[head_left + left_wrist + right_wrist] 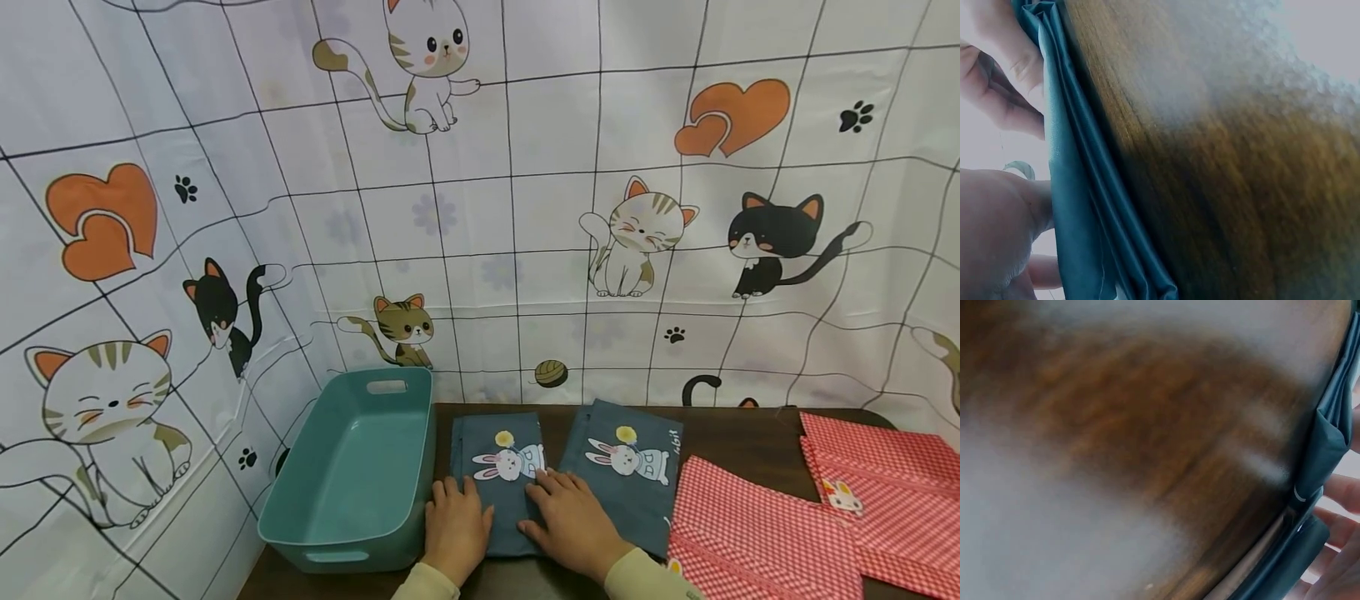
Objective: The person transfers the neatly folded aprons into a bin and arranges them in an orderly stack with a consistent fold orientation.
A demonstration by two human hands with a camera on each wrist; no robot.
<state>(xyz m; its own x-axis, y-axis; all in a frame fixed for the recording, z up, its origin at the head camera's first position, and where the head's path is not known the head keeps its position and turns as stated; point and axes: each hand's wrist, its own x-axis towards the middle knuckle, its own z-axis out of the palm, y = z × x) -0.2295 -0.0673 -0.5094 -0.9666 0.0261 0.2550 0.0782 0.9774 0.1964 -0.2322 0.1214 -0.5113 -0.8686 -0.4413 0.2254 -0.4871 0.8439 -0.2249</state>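
Folded bunny-print cloth (506, 500), likely light and limp
Head: flat on the worktop (761, 433), beside the teal basket (352, 467); left hand (455, 527) and right hand (577, 521) resting on top, relaxed. Left wrist: soft-looking stacked layers. Right wrist: creased edge, so best scooped from beneath.

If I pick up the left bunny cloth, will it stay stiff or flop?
The cloth would probably flop, as its edge shows thin, loose layers. It might slide fairly easily, since those folds look smooth and slightly shiny. Lying flat, it seems unlikely to roll.
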